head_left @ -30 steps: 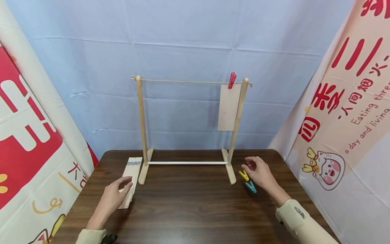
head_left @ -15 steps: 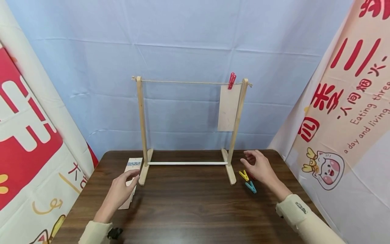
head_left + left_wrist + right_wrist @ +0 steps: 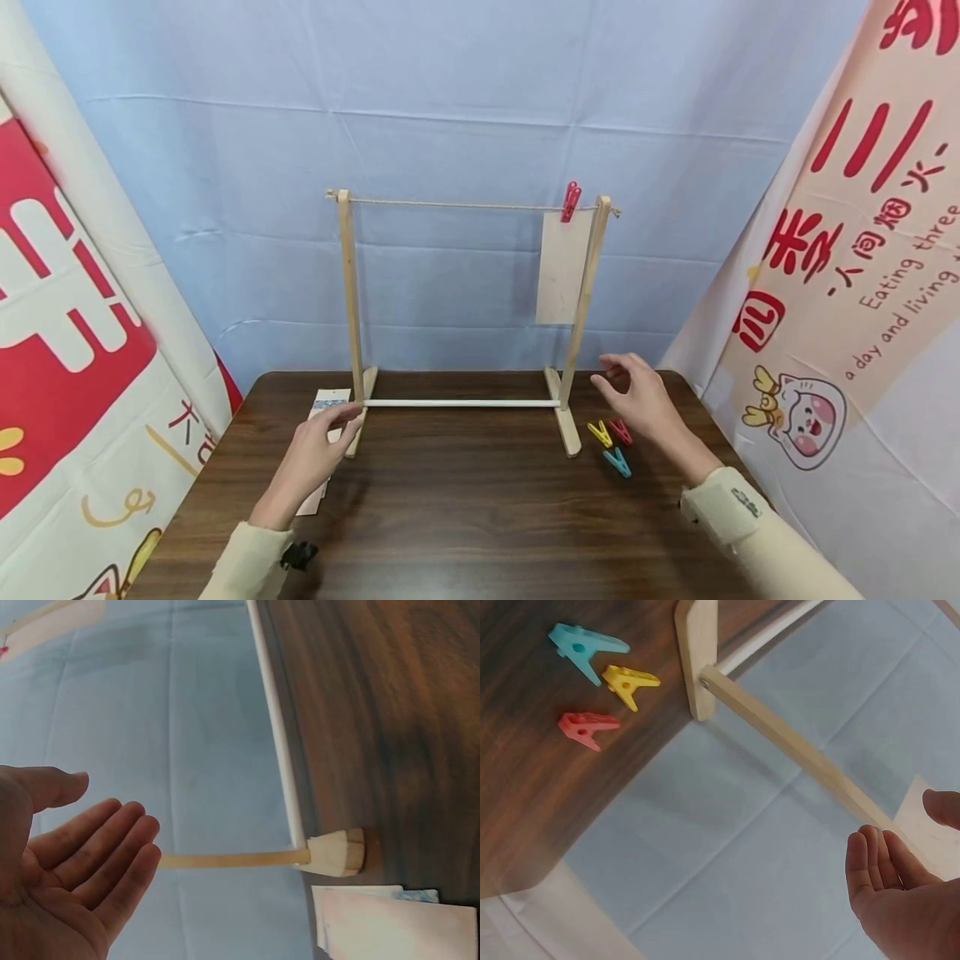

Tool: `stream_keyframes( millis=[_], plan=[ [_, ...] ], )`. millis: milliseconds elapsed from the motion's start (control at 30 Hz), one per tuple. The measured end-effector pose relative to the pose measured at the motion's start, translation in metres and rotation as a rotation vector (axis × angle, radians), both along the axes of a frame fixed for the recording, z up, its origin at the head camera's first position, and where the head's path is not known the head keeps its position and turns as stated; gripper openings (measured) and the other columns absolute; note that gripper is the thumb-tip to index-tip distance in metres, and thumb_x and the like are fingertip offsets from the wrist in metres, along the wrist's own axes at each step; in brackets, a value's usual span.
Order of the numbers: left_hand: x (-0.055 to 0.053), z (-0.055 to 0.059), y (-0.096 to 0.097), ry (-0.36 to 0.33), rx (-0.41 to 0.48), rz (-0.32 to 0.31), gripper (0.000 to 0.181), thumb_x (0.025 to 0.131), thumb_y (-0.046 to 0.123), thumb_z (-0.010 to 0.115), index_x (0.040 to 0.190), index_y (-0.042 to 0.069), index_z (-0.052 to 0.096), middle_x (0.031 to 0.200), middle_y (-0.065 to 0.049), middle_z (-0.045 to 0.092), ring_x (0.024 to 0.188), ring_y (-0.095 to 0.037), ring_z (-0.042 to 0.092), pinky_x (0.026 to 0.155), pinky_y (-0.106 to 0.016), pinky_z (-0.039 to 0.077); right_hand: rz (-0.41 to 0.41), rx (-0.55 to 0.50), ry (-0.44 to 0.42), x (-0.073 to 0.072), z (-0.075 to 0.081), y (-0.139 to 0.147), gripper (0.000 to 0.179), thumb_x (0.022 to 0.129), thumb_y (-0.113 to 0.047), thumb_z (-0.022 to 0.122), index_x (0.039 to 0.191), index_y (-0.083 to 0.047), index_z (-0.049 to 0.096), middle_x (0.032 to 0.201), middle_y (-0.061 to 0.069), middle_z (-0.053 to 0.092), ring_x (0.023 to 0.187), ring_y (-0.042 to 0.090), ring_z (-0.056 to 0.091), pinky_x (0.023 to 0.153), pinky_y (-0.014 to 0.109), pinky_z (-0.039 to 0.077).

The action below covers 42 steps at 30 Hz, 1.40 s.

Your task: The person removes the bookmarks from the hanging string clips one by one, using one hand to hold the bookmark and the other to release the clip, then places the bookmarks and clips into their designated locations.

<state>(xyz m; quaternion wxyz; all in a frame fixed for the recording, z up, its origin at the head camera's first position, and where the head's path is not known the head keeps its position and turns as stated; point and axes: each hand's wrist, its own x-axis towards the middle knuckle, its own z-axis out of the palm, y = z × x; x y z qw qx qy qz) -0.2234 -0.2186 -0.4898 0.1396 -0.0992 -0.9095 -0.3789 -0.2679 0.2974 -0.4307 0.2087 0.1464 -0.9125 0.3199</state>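
Observation:
My left hand (image 3: 318, 450) is in the air over the paper cards (image 3: 313, 502) at the table's left, thumb apart from relaxed fingers, holding nothing; it covers part of the cards. On the right, my right hand (image 3: 637, 400) hovers beyond the clothespins with bent, loose fingers and an empty grasp. Yellow (image 3: 630, 685), red (image 3: 589, 729) and blue clothespins (image 3: 585, 651) lie on the table below it. Between the hands stands a wooden rack (image 3: 348, 300) with a string (image 3: 450, 204) across its top. A pink clothespin (image 3: 571, 202) fixes a pale card (image 3: 561, 271) to the string's right end.
A white rod (image 3: 461, 403) joins the rack's feet low over the dark wooden table (image 3: 465, 517). Behind it hangs a blue cloth backdrop (image 3: 450, 100). Printed banners flank the table, one at left (image 3: 67, 317) and one at right (image 3: 862, 275).
My left hand has moved right and forward, up to the rack's left post. My right hand has risen slightly away from the clothespins, uncovering the red one. The hanging card stays put.

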Motion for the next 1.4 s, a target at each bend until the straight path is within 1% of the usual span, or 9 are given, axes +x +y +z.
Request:
stream_keyframes(
  millis=[133, 267, 433, 533, 700, 833, 1000, 1200, 1400],
  plan=[
    [-0.004, 0.005, 0.004, 0.011, 0.000, -0.016, 0.037, 0.110, 0.028, 0.066, 0.141, 0.008, 0.069, 0.137, -0.013, 0.072, 0.122, -0.036, 0.068, 0.102, -0.060, 0.054, -0.001, 0.010, 0.024, -0.002, 0.006, -0.001, 0.035, 0.102, -0.018, 0.077, 0.132, 0.001, 0.070, 0.112, 0.016, 0.068, 0.102, 0.035, 0.067, 0.088, 0.054, 0.055],
    [-0.006, 0.010, 0.009, 0.026, 0.009, -0.042, 0.036, 0.110, 0.025, 0.066, 0.142, 0.010, 0.069, 0.139, -0.012, 0.071, 0.123, -0.036, 0.068, 0.101, -0.060, 0.054, 0.015, 0.013, 0.060, -0.004, 0.013, -0.002, 0.035, 0.102, -0.014, 0.077, 0.132, 0.003, 0.069, 0.115, 0.018, 0.067, 0.103, 0.036, 0.067, 0.092, 0.056, 0.056],
    [-0.011, 0.013, 0.018, 0.055, 0.016, -0.066, 0.036, 0.109, 0.024, 0.067, 0.143, 0.011, 0.068, 0.138, -0.012, 0.071, 0.122, -0.035, 0.069, 0.103, -0.059, 0.054, 0.044, 0.008, 0.101, -0.005, 0.025, -0.005, 0.036, 0.102, -0.011, 0.076, 0.133, 0.005, 0.068, 0.118, 0.022, 0.067, 0.105, 0.038, 0.066, 0.094, 0.057, 0.057],
    [-0.013, 0.015, 0.024, 0.066, 0.025, -0.072, 0.035, 0.109, 0.022, 0.068, 0.142, 0.010, 0.069, 0.137, -0.012, 0.071, 0.122, -0.034, 0.069, 0.104, -0.055, 0.055, 0.052, 0.005, 0.130, -0.006, 0.033, -0.006, 0.035, 0.102, -0.010, 0.076, 0.132, 0.005, 0.068, 0.117, 0.021, 0.068, 0.105, 0.038, 0.066, 0.094, 0.056, 0.056],
    [-0.015, 0.020, 0.031, 0.081, 0.033, -0.072, 0.033, 0.108, 0.020, 0.069, 0.139, 0.010, 0.071, 0.138, -0.011, 0.072, 0.121, -0.033, 0.069, 0.103, -0.053, 0.055, 0.074, -0.004, 0.193, -0.011, 0.045, -0.005, 0.033, 0.100, -0.007, 0.078, 0.129, 0.006, 0.069, 0.112, 0.019, 0.068, 0.102, 0.038, 0.067, 0.091, 0.051, 0.055],
    [-0.018, 0.024, 0.037, 0.108, 0.047, -0.071, 0.032, 0.107, 0.018, 0.071, 0.138, 0.009, 0.072, 0.135, -0.012, 0.073, 0.118, -0.033, 0.071, 0.100, -0.056, 0.056, 0.088, 0.001, 0.247, -0.015, 0.053, -0.004, 0.032, 0.098, -0.005, 0.079, 0.127, 0.007, 0.070, 0.109, 0.019, 0.069, 0.099, 0.036, 0.067, 0.089, 0.041, 0.055],
    [-0.021, 0.028, 0.045, 0.148, 0.071, -0.101, 0.032, 0.106, 0.017, 0.072, 0.137, 0.009, 0.072, 0.131, -0.011, 0.075, 0.115, -0.033, 0.073, 0.094, -0.057, 0.058, 0.106, -0.015, 0.304, -0.018, 0.063, -0.003, 0.032, 0.096, -0.002, 0.080, 0.125, 0.007, 0.071, 0.109, 0.020, 0.069, 0.098, 0.034, 0.067, 0.090, 0.028, 0.052],
    [-0.023, 0.032, 0.054, 0.152, 0.055, -0.126, 0.033, 0.106, 0.019, 0.072, 0.138, 0.013, 0.072, 0.130, -0.006, 0.075, 0.115, -0.027, 0.073, 0.097, -0.053, 0.058, 0.144, -0.041, 0.373, -0.021, 0.074, -0.004, 0.033, 0.095, 0.000, 0.080, 0.127, 0.005, 0.072, 0.111, 0.019, 0.070, 0.101, 0.031, 0.067, 0.094, 0.021, 0.048],
    [-0.031, 0.034, 0.067, 0.166, 0.060, -0.150, 0.031, 0.106, 0.020, 0.072, 0.137, 0.013, 0.073, 0.129, -0.005, 0.075, 0.111, -0.025, 0.073, 0.092, -0.051, 0.059, 0.161, -0.031, 0.431, -0.022, 0.093, -0.006, 0.034, 0.094, 0.003, 0.080, 0.127, 0.004, 0.072, 0.112, 0.020, 0.071, 0.101, 0.031, 0.067, 0.094, 0.018, 0.046]
  ],
)
